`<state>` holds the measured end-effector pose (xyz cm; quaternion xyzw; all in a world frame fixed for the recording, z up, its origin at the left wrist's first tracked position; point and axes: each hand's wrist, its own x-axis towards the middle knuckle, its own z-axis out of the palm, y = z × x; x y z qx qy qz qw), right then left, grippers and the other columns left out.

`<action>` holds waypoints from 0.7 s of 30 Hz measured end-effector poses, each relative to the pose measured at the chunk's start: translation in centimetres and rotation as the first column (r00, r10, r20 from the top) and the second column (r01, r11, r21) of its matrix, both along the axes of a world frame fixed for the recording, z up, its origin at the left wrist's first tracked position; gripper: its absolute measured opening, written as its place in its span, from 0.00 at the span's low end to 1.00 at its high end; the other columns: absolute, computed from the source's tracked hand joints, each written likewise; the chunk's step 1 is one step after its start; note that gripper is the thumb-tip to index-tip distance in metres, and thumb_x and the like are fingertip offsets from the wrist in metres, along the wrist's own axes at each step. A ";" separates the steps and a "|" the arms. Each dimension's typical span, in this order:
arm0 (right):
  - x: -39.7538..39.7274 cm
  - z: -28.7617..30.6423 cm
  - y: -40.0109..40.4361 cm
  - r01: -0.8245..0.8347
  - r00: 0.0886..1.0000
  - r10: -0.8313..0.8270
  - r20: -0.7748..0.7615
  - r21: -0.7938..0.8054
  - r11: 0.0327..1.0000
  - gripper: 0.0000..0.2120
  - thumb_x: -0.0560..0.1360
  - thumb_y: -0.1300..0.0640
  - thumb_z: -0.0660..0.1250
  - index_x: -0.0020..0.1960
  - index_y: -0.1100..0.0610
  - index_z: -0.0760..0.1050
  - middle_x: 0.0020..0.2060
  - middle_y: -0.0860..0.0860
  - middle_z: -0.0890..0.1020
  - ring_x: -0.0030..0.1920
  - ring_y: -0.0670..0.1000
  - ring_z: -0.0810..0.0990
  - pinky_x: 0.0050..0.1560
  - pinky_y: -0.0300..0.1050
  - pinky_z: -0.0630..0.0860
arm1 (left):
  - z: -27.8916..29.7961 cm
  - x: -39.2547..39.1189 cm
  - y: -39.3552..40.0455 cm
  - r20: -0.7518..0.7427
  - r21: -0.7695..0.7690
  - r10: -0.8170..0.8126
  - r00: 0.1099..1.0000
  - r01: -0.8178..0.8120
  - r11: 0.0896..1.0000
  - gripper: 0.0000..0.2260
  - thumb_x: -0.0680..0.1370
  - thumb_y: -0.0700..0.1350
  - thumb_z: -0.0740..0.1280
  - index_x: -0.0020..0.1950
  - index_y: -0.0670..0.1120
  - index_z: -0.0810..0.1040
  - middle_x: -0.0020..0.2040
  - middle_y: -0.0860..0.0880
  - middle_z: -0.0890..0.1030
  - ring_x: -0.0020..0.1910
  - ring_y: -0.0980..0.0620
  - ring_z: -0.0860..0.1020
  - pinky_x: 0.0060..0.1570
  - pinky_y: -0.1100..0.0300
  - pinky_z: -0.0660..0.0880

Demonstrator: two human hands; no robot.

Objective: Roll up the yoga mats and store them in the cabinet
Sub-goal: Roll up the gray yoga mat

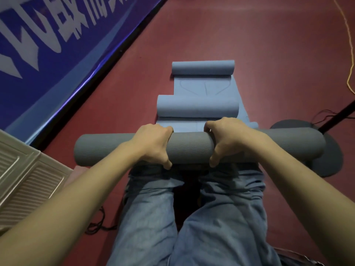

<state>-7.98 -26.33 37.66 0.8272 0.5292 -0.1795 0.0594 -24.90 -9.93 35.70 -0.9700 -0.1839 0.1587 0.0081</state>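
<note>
1. Both hands grip the grey roll [190,147] from above: the left hand [153,144] and the right hand [228,140] sit near its middle, fingers curled over the far side, thumbs on the near side.
2. This roll lies across the person, its long axis running from 9 o'clock to 3 o'clock, just beyond the knees [194,189]. Each end reaches well outside the hand on its side, so the grip looks balanced.
3. At 12 o'clock from the hands lie the blue mats [203,87] on the red floor [249,54]. The near blue roll [197,106] and the far blue roll [203,68] are parallel to the grey one, with flat mat between them. They appear only partly rolled, so more rolling is probably left.
4. At 8 o'clock stands a pale ribbed panel [28,173], maybe the cabinet; I cannot tell for sure. The left end of the grey roll is nearer to it.
5. Room: a banner [48,45] closes the side from 9 to 11 o'clock. At 3 o'clock a dark round base [330,162] lies just under the right end of the roll, and a yellow cable [350,45] is at 2 o'clock. I judge that lifting first, then swinging left, avoids these.
</note>
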 end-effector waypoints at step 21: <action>-4.8 1.6 -6.0 -0.096 0.982 0.067 -0.179 -0.160 0.982 0.41 0.52 0.28 0.76 0.61 0.40 0.71 0.46 0.42 0.78 0.46 0.47 0.78 0.46 0.46 0.76 | 0.8 -5.5 -5.7 -0.142 -0.223 -0.032 0.989 0.000 0.975 0.36 0.55 0.72 0.75 0.55 0.55 0.72 0.46 0.55 0.80 0.43 0.49 0.79 0.43 0.53 0.77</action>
